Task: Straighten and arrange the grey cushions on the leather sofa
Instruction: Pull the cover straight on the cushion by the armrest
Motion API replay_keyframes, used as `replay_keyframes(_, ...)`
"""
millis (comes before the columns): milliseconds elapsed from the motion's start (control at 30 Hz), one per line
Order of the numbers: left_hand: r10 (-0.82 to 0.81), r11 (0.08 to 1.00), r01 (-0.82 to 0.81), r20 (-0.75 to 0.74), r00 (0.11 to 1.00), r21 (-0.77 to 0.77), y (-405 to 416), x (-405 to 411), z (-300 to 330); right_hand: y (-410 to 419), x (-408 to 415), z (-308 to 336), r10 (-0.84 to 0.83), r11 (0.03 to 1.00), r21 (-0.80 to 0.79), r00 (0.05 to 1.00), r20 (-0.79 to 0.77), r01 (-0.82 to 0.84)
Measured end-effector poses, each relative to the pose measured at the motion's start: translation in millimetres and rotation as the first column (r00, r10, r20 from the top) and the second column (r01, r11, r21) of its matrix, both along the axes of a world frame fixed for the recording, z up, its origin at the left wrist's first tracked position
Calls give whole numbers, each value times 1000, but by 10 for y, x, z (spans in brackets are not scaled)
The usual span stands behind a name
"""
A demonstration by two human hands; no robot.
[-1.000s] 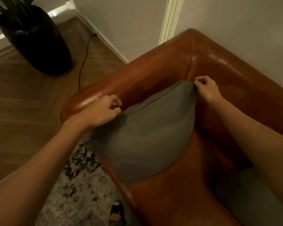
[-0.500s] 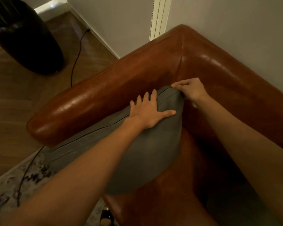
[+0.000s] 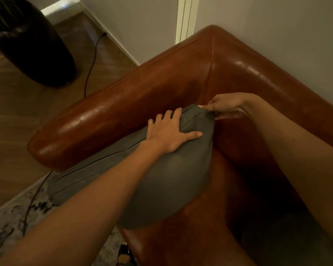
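A grey cushion (image 3: pixel 167 181) leans against the armrest in the corner of the brown leather sofa (image 3: pixel 135 104). My left hand (image 3: pixel 169 133) lies flat on the cushion's upper part, fingers spread, pressing it toward the armrest. My right hand (image 3: pixel 225 104) pinches the cushion's top corner near the sofa's back. A dark seam runs along the cushion's upper edge. A second grey cushion (image 3: pixel 281 237) shows dimly at the bottom right, partly hidden by my right arm.
A large dark vase (image 3: pixel 27 45) stands on the wooden floor at the upper left. A black cable (image 3: pixel 90 60) runs from the wall past the armrest onto a patterned rug (image 3: pixel 10 217). Walls close in behind the sofa corner.
My left hand let go of the cushion's edge and now lies flat on its top. The cushion has been pushed down against the armrest. My right hand keeps pinching the corner.
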State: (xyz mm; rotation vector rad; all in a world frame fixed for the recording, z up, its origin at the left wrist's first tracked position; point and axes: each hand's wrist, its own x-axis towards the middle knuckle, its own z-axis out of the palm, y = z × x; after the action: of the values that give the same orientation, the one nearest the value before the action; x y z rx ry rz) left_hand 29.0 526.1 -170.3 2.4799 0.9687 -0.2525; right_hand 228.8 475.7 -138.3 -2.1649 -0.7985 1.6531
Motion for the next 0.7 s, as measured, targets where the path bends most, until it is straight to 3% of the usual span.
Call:
replay_keyframes(100, -2, 1000, 2, 11, 1000, -2, -4, -9, 8, -16, 21, -30, 24, 999, 34, 999, 42, -26)
replay_keyframes(233, -1, 1000, 1, 6, 1000, -13, 17, -8, 27, -31, 57, -15, 98, 969, 181, 932, 348, -169)
replay_keyframes(333, -1, 1000, 1, -1, 1000, -29, 28, 9, 42, -11, 66, 62, 25, 912, 328, 831, 556, -247)
replay_keyframes(433, 15, 999, -15, 10, 1000, -31, 58, 43, 60, 51, 71, 99, -55, 842, 441, 764, 642, -310)
replay_keyframes(500, 26, 998, -25, 15, 1000, -51, 98, 70, 76, 59, 17, 43, -149, 810, 529, 785, 601, -252)
replay_keyframes(567, 26, 996, -27, -9, 1000, -89, 157, 114, 92, 19, -36, -112, -303, 762, 642, 829, 469, -85)
replay_keyframes(633, 31, 993, -38, -61, 998, -116, 203, 190, 123, -57, -83, -283, -462, 672, 709, 868, 179, 211)
replay_keyframes(700, 90, 985, -98, -64, 994, -143, 218, 305, 163, -138, -82, -413, -561, 588, 607, 810, -171, 535)
